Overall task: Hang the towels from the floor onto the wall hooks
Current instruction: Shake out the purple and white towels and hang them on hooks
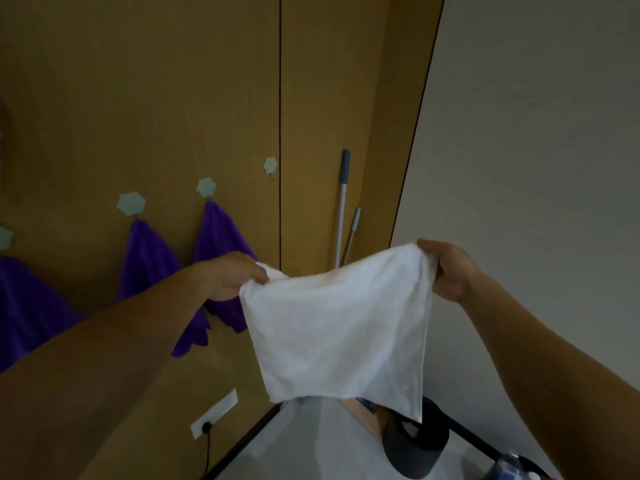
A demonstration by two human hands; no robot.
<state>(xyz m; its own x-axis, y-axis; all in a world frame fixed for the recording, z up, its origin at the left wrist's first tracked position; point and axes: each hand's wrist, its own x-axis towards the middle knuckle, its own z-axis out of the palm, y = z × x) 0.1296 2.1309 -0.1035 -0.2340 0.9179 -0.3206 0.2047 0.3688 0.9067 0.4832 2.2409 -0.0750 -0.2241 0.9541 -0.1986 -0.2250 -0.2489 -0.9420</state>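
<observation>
**White towel held up by two corners in front of the hook wall**

From my feed, I see both hands raised with a white towel [337, 327] stretched between them. The left hand [231, 277] pinches the towel's upper left corner between thumb and fingers; the right hand [446, 271] is closed on the upper right corner. The cloth hangs flat from that top edge, its lower corner drooping toward the right.

Behind it stands a wooden wall [138, 98] with a row of pale hexagonal hooks. The free hook [270, 166] sits highest, just beside a dark vertical seam in the panelling, and carries nothing. The next hook [206, 187] holds a purple towel [221, 244], partly hidden by my left hand. A further hook [131, 203] holds a second purple towel [147, 261], and a third purple towel [27, 306] hangs at the far left edge.

Two handles [343, 206] lean against the wall to the right of the seam; they may belong to a mop or broom, though their heads are hidden. Low on the wall is a white socket plate [214, 414] with a black plug in it.
</observation>
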